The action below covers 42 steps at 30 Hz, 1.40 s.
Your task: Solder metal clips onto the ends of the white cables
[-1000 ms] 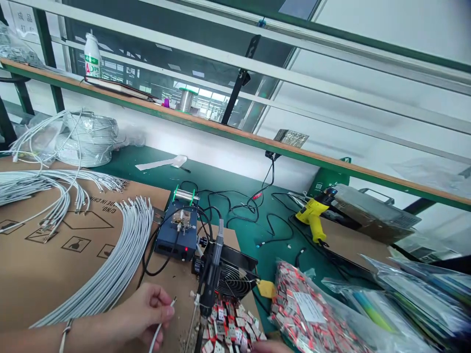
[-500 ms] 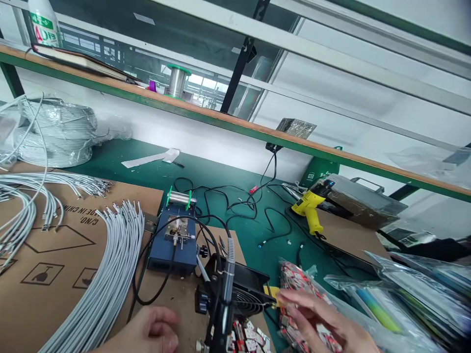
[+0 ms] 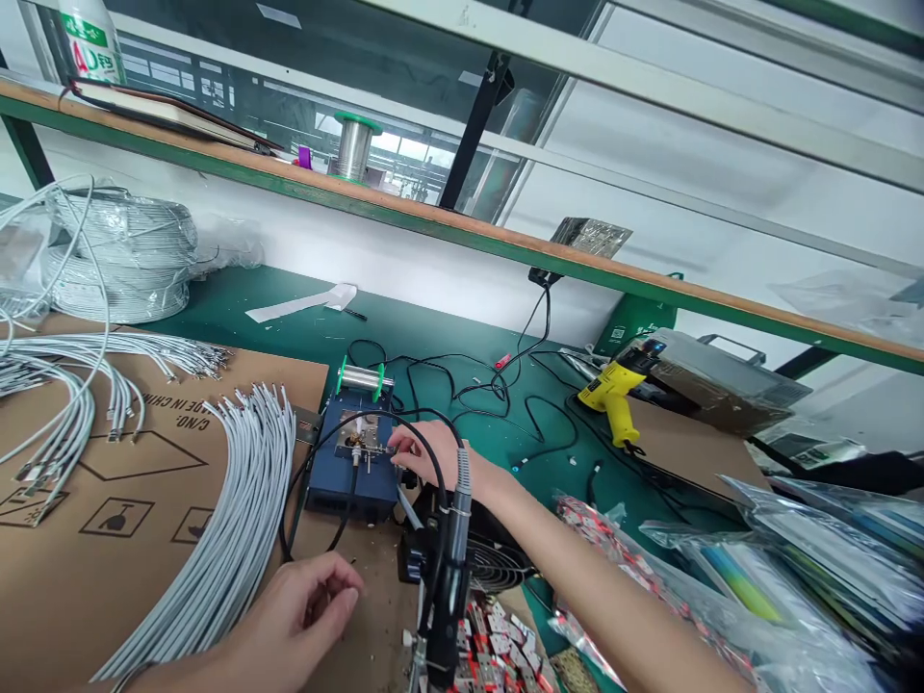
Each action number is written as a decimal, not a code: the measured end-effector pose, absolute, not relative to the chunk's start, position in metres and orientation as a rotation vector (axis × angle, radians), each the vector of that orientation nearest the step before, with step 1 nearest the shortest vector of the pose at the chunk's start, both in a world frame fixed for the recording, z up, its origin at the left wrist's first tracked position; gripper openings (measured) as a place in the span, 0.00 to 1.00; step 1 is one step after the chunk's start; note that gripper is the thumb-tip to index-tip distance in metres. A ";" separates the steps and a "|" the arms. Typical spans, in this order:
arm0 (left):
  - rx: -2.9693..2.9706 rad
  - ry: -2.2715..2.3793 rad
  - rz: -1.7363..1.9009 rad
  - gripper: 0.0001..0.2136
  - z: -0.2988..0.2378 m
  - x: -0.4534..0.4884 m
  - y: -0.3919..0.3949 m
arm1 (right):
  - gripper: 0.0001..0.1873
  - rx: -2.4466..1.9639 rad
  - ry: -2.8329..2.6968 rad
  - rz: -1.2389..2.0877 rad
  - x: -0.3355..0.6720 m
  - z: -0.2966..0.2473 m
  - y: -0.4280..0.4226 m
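Note:
My right hand (image 3: 433,452) reaches behind the black cable to the right side of the blue soldering machine (image 3: 346,496). Its fingertips are bent together at the machine's edge, and whatever they hold is too small to make out. Over the cardboard in front, my left hand (image 3: 307,606) is loosely curled, thumb near the index fingertip, with nothing visible in it. A bundle of white cables (image 3: 238,510) lies just left of that hand. Between my arms stands a black-and-grey soldering iron handle (image 3: 456,539), its tip out of sight. Small red-and-white metal parts (image 3: 498,640) are heaped beside it.
A black fan (image 3: 498,563) sits behind the handle, partly under my right forearm. Bagged red-and-white parts (image 3: 613,539) lie to the right, with a yellow heat gun (image 3: 613,395) farther back. Black cords (image 3: 498,385) cross the green table. A shelf (image 3: 404,212) spans above.
My right hand has moved left and away from me, from beside the bagged parts to the blue machine's side. My left hand has shifted slightly, its thumb now showing. The view has moved slightly.

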<state>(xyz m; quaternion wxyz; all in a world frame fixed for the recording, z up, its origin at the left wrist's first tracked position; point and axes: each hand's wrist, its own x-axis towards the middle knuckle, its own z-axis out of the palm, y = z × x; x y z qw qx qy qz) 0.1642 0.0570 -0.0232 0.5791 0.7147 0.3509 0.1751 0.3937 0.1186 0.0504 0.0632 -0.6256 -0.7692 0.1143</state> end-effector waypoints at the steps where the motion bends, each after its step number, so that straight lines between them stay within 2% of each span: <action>1: 1.666 0.812 0.411 0.14 -0.025 0.164 0.057 | 0.05 -1.887 -2.352 0.349 0.392 0.045 0.127; 6: 1.610 0.805 0.421 0.12 -0.029 0.165 0.060 | 0.10 -1.907 -2.491 0.369 0.386 0.037 0.147; 12: 1.515 0.774 0.456 0.10 -0.029 0.168 0.064 | 0.10 -1.865 -2.590 0.449 0.389 0.044 0.149; 17: 1.505 0.765 0.473 0.10 -0.031 0.169 0.066 | 0.13 -1.901 -2.532 0.379 0.400 0.037 0.149; 37: 1.434 0.747 0.470 0.11 -0.026 0.168 0.068 | 0.11 -1.890 -2.394 0.358 0.401 0.022 0.149; 40: 1.419 0.749 0.464 0.11 -0.024 0.168 0.068 | 0.19 -1.881 -2.344 0.316 0.402 0.021 0.148; 42: 1.411 0.760 0.467 0.12 -0.023 0.168 0.068 | 0.20 -1.882 -2.321 0.310 0.404 0.020 0.148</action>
